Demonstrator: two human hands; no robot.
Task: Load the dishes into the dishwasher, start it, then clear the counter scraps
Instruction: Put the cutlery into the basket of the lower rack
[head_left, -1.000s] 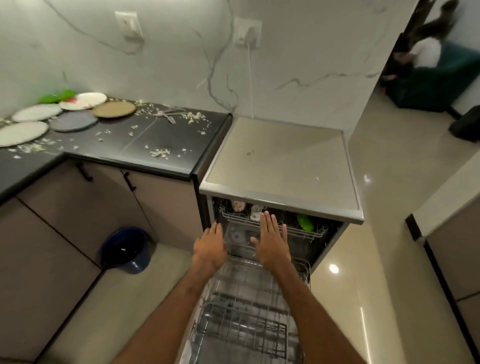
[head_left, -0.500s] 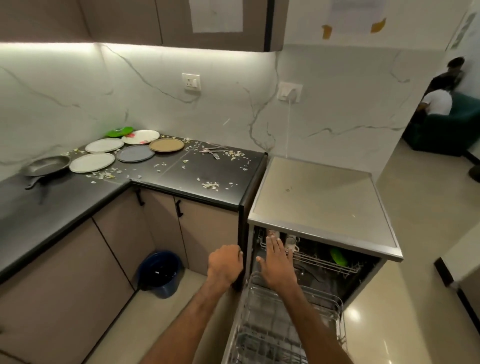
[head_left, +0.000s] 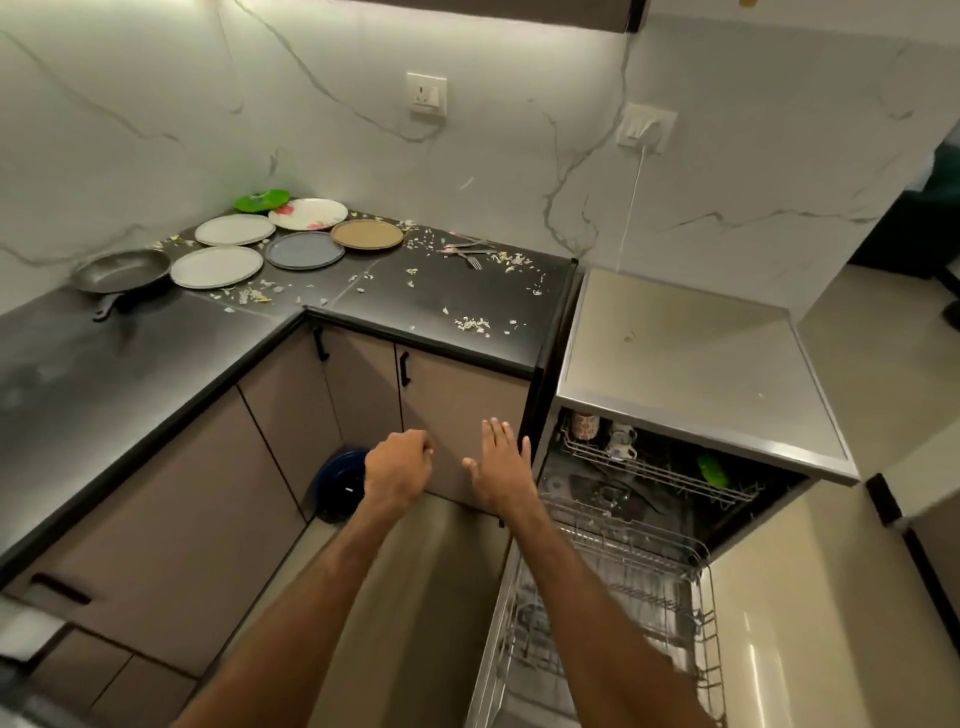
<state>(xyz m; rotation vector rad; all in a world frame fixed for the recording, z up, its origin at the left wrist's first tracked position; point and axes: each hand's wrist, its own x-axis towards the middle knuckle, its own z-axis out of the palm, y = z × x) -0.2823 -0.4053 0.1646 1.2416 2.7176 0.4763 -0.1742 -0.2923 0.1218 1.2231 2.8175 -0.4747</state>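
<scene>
From the head view, your left hand (head_left: 397, 470) hangs with its fingers (head_left: 422, 451) loosely curled and your right hand (head_left: 501, 473) has them straight and spread wide. Neither holds anything.

The dishwasher (head_left: 691, 364) stands open just right of your right fingers, with its lower rack (head_left: 623, 571) pulled out below your right forearm. The plates (head_left: 216, 266) lie well ahead and to the left of both hands, in the corner of the bench (head_left: 104, 364).

The step in hand looks like going for the first dish. Take the nearest white plate by its rim, one at a time, and tip loose bits off before you turn back. Stand each plate upright between the tines.

A pan (head_left: 122, 270) sits touching or just beside that plate on its far left, so lift clear of it. Forks (head_left: 467, 253) and scraps (head_left: 472, 324) lie ahead of your right fingers. A blue bin (head_left: 340, 483) stands on the floor just beyond your left fingers. Mind it and the pulled-out rack as you step. Cups (head_left: 621, 441) already fill part of the upper rack.
</scene>
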